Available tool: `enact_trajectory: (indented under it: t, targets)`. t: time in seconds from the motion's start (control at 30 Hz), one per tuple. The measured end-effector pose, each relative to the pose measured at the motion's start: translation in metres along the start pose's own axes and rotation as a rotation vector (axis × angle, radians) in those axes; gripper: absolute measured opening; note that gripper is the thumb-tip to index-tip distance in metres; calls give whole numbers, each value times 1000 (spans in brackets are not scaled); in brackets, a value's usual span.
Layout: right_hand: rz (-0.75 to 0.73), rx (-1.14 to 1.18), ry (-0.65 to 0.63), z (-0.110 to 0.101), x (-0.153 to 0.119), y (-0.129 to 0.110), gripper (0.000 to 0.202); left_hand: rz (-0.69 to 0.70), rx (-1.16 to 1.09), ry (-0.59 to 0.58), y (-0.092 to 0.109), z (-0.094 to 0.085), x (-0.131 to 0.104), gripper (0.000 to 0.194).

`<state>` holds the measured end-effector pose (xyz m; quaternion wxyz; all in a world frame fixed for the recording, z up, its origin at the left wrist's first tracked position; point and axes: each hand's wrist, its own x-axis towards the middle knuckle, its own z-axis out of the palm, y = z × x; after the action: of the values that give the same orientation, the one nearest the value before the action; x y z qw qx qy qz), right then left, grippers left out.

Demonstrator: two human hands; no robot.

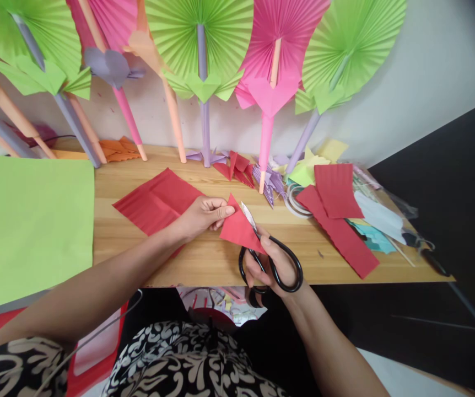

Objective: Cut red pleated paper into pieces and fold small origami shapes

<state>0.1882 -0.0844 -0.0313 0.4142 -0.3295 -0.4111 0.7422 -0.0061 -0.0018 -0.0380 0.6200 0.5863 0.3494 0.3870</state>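
My left hand [209,214] pinches the upper left side of a small folded-looking piece of red paper [239,229] between thumb and fingers. In my right hand [274,259] is a pair of scissors [286,270] with black loop handles. The blades point up and away from me along the right side of the red piece; whether they are cutting into it I cannot tell. Partly under my left hand and forearm, a larger creased red sheet [158,198] lies on the wooden table [204,264].
Green and pink pleated paper fans [200,44] on sticks lean against the wall behind the table. A large green sheet [31,226] covers the left end. To the right are red strips [336,231], tape rolls [297,199] and paper scraps. Purple folded pieces [269,179] lie at the back.
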Motion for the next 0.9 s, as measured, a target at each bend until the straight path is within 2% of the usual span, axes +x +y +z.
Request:
enact_trajectory:
  t: [0.63,0.9]
  targets:
    - [-5,-2,-5,-5,0,6,52,-10,-4,-6,1,0,0,58]
    - [38,26,-82,-10,0,6,63,-19,-14,-14,0,0,-1,57]
